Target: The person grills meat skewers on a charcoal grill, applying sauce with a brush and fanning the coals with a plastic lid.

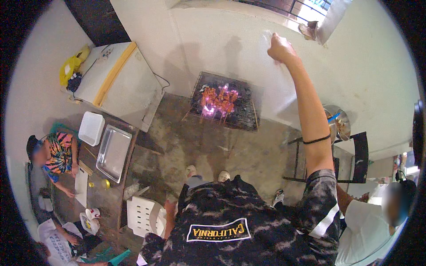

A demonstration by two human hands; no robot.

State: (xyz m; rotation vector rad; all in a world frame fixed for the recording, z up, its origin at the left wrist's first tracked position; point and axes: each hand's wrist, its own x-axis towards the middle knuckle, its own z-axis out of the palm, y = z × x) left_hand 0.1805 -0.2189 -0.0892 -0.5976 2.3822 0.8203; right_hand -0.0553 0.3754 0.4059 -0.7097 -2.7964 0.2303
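Note:
My right arm reaches far forward, a dark band around it near the elbow. At its end my right hand (282,50) is curled beside the pale wall, up and right of the charcoal grill; a faint pale blur lies by its fingers, and I cannot tell whether it holds anything. Skewers of reddish meat (219,99) lie together on the wire grate (248,109) over brightly glowing coals. Low at my side, my left hand (170,206) is near a white plastic chair (141,216). Its fingers are too unclear to read, and contact with the chair cannot be settled.
Left stands a wooden table (128,156) with a metal tray (114,154), a white plastic container (92,128) and a yellow-capped bottle (104,184). A white chest freezer (113,73) is behind it. Metal bowls (342,124) sit near a black-framed chair (360,156). Other people are at both sides.

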